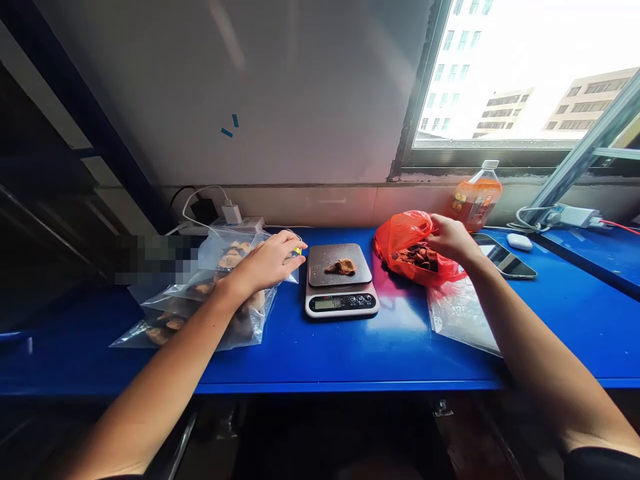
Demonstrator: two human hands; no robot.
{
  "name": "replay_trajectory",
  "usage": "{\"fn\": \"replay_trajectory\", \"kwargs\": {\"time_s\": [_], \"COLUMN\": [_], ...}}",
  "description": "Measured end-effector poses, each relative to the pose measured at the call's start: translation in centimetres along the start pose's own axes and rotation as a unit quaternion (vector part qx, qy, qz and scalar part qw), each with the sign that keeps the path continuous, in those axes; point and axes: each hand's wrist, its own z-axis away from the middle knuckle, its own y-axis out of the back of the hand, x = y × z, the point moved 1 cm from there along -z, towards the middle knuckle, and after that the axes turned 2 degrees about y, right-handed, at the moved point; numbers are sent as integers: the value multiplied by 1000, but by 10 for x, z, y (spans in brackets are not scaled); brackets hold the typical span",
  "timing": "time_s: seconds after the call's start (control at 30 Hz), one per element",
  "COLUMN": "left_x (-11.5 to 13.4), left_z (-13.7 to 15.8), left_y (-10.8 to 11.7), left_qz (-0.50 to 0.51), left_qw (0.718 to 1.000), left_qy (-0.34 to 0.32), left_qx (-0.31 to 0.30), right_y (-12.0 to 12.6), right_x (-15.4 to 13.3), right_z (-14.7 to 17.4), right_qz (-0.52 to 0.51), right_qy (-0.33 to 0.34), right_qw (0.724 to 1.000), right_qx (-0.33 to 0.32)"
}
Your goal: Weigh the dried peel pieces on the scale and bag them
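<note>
A digital kitchen scale [341,293] stands on the blue table, with one brown dried piece [343,267] on its metal plate. Its display shows digits too small to read surely. My left hand [267,263] is to the left of the scale, over clear zip bags [200,320] of brown dried slices, fingers apart and holding nothing I can see. A small yellow thing [298,251] shows by its fingertips. To the right of the scale, my right hand [447,237] pinches the rim of a red plastic bag [400,230], whose mouth shows dark reddish dried pieces [417,256].
Under the right forearm lie flat clear bags [460,310]. Behind them are a phone [510,260], a white earbud case [519,241] and an orange drink bottle [477,199]. Chargers and cables [231,212] sit along the wall. A metal post [575,160] rises at right.
</note>
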Motion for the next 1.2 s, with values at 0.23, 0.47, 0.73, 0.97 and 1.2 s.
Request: {"fn": "replay_trajectory", "kwargs": {"time_s": [0.23,0.47,0.73,0.97,1.2], "left_x": [15,47,43,44,46], "left_z": [3,9,8,8,9], "left_y": [2,5,2,1,-11], "left_qz": [-7,20,17,5,20], "left_qw": [998,993,997,997,993], "left_qy": [-61,-116,-78,-71,-98], "left_qx": [-11,-21,-8,-39,-64], "right_y": [40,47,-38,-54,-56], "right_x": [-43,-80,-99,-107,-112], "right_z": [26,48,44,49,53], "right_qz": [-134,-251,-196,-106,-62], "right_qy": [108,179,171,228,251], "right_qw": [972,933,966,968,966], "right_qx": [-163,-188,-6,-6,-5]}}
